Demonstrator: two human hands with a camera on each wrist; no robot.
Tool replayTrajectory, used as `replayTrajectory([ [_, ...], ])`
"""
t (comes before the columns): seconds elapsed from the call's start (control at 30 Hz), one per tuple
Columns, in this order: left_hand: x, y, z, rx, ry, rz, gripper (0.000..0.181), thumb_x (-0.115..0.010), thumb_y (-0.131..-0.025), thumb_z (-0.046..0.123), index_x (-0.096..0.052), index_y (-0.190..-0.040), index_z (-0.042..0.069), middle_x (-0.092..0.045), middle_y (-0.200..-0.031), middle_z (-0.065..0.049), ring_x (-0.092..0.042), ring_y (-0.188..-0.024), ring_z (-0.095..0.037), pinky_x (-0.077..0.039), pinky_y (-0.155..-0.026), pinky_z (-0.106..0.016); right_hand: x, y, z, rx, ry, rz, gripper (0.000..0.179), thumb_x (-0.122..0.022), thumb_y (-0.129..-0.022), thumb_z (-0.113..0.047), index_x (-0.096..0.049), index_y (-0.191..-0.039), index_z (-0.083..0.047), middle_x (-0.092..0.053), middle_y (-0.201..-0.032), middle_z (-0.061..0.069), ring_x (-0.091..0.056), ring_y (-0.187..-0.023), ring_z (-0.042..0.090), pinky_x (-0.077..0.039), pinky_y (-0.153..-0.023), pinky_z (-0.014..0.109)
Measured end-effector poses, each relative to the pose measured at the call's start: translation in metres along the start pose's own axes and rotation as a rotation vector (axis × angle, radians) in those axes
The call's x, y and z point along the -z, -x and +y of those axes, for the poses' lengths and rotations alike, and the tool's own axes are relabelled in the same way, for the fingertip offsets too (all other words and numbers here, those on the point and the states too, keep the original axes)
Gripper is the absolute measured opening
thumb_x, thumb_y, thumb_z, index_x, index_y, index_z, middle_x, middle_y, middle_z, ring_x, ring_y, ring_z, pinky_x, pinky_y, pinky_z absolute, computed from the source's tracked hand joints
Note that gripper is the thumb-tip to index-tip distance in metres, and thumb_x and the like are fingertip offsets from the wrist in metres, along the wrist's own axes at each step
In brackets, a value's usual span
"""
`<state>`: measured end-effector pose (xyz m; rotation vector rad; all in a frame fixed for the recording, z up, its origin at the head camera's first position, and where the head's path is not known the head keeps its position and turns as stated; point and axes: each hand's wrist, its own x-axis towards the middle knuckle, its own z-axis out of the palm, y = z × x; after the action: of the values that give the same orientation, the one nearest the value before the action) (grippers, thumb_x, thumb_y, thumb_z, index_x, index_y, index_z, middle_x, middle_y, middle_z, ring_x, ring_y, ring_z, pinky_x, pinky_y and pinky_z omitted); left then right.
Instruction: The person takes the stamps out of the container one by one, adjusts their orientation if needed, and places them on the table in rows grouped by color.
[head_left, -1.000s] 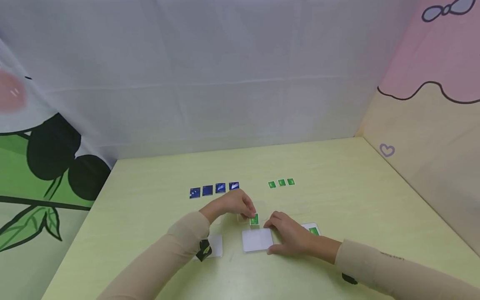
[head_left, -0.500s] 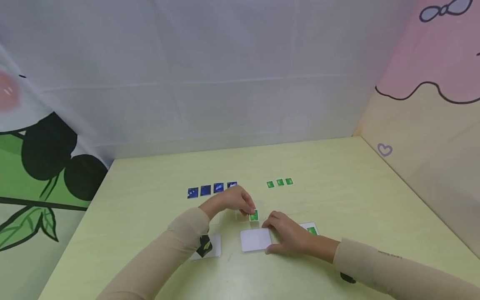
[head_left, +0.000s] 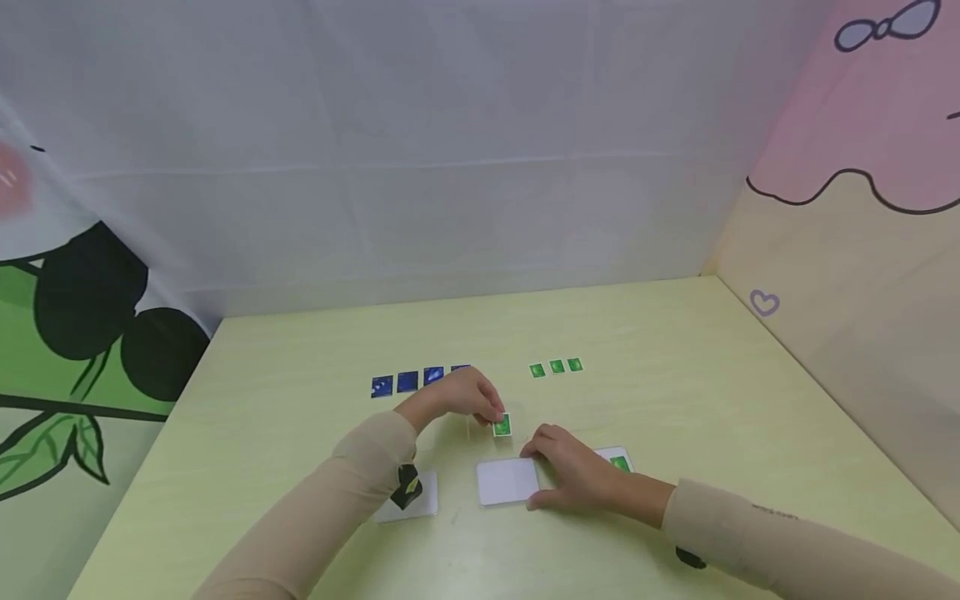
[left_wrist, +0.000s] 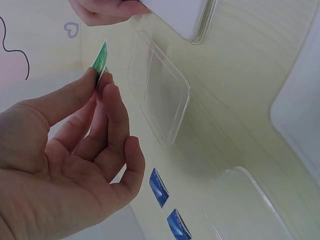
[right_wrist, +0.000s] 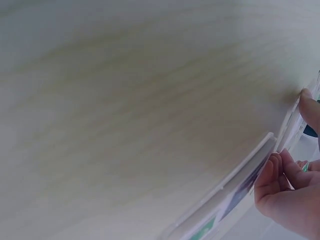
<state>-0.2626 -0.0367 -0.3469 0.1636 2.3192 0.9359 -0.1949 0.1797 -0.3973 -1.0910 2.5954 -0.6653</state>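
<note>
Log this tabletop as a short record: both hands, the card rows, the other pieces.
Left hand: pinches a small green card
Right hand: grips the right end of a white rectangular piece
Blue cards: four in a row, the rightmost partly hidden by the left hand
Row to their right: three green cards
Behind right hand: white-edged piece with green patch, partly hidden
Near left sleeve: second white piece, partly covered
Clear plastic pieces: two in left wrist view

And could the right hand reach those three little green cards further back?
Probably yes: the three green cards lie beyond the right hand, and the left hand is off to the side. It'd likely have to leave the white card first.
</note>
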Motion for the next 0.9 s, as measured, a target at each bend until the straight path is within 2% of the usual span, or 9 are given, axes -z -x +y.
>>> replayTrajectory([
  [0.2,0.003,0.001,0.001,0.01,-0.012,0.006,0.011,-0.071,-0.086,0.017,-0.074,-0.09,0.007,-0.074,-0.082,-0.002,-0.066,-0.073,-0.012,-0.053,-0.086,-0.034,-0.002,0.001,-0.002,0.009,0.006,0.006,0.054,-0.08,-0.076,-0.037,-0.061,-0.115,-0.006,-0.056,-0.109,0.0,-0.049,-0.102,0.011,-0.048,-0.094,0.03],
  [0.47,0.008,0.001,0.002,-0.03,-0.017,0.024,0.012,-0.071,-0.085,0.015,-0.074,-0.09,0.004,-0.075,-0.085,-0.006,-0.066,-0.07,-0.01,-0.054,-0.087,-0.034,0.0,0.001,-0.004,0.025,-0.002,0.025,0.052,-0.08,-0.077,-0.037,-0.06,-0.114,-0.006,-0.055,-0.11,0.0,-0.05,-0.102,0.011,-0.048,-0.093,0.03],
  [0.9,0.007,-0.012,0.006,-0.012,-0.009,0.038,0.013,-0.072,-0.085,0.017,-0.075,-0.091,0.006,-0.074,-0.082,-0.003,-0.066,-0.071,-0.01,-0.051,-0.081,-0.028,0.001,0.002,-0.002,0.033,-0.008,0.026,0.051,-0.081,-0.075,-0.035,-0.061,-0.113,-0.006,-0.056,-0.108,0.0,-0.051,-0.101,0.012,-0.049,-0.092,0.03],
])
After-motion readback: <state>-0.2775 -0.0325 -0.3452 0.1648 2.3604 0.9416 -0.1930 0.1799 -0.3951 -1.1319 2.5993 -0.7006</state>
